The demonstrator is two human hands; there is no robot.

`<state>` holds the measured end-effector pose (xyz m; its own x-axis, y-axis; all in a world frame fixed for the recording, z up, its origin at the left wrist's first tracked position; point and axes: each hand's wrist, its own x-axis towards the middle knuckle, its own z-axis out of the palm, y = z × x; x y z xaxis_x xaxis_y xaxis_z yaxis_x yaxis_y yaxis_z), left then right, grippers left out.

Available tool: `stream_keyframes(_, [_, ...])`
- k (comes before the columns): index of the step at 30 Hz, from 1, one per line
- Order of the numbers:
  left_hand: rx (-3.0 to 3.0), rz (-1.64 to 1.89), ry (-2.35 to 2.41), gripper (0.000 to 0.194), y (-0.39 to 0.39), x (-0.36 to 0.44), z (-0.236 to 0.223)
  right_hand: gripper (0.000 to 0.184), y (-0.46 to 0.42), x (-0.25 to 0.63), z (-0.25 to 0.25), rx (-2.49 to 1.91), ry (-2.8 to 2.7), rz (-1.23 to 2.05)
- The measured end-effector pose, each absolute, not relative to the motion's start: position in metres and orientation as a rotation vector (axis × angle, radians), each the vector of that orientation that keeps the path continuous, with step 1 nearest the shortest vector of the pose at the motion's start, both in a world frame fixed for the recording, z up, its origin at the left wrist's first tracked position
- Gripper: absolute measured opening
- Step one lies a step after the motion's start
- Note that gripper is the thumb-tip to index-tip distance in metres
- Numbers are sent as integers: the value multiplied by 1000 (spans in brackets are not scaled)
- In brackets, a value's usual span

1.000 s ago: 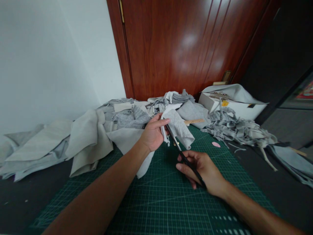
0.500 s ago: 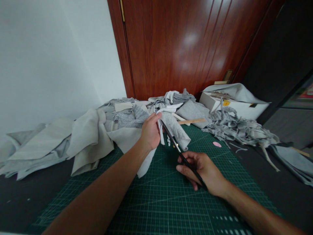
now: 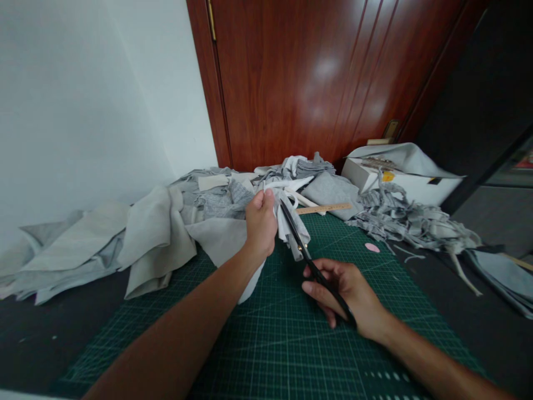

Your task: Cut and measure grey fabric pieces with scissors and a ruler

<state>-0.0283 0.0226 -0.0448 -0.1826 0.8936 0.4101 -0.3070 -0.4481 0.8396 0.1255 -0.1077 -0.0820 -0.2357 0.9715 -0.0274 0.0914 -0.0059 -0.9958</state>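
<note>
My left hand is closed on a piece of light grey fabric, thumb on top, above the middle of the green cutting mat. Parts of the cloth hang down to the right of the fist. Long black scissors are in my right hand, fingers through or around the handles, which are partly hidden. Their blades point up and away, with the tips at the cloth just right of my left hand. Whether the blades are parted is hard to make out.
Grey and cream fabric pieces are heaped at left and along the back. A wooden ruler lies behind the hands. At right are a tangle of grey scraps, a white box and a pink oval. A wooden door stands behind.
My left hand has turned and closed more into a fist. The cloth by the scissors has bunched inward and hangs narrower. My right hand has barely moved.
</note>
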Motion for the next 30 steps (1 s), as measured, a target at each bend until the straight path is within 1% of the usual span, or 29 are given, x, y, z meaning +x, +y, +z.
stream_keyframes(5, [1383,1796,791,42,22,-29,-44,54,-109,125,-83,-1120,-1475,1365])
stream_keyframes(15, [1702,1882,893,45,21,-42,-34,52,-109,130,-90,-1000,-1502,1439])
stream_keyframes(20, [1819,1914,994,42,13,-42,-27,53,-109,130,-90,-1000,-1511,1446])
stream_keyframes(30, [1782,1862,958,36,4,-31,-29,55,-109,127,-86,-983,-1455,1444])
